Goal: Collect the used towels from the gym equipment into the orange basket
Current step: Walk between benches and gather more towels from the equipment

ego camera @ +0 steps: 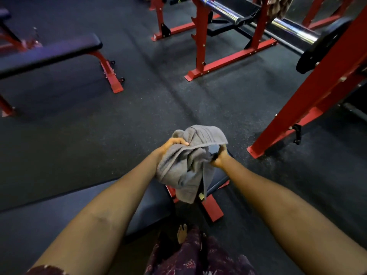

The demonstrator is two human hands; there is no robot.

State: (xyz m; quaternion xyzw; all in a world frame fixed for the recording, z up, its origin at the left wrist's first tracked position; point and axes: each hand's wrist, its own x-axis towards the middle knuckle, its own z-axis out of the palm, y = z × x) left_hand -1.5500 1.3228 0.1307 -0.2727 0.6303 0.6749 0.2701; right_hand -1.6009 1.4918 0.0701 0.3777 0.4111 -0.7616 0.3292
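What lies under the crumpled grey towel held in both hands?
Below the crumpled grey towel show the end of a dark padded bench and its red steel foot. The towel covers part of the bench end and most of the right hand.

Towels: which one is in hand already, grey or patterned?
The grey towel, gripped by the left hand and right hand. The patterned towel hangs on the far rack.
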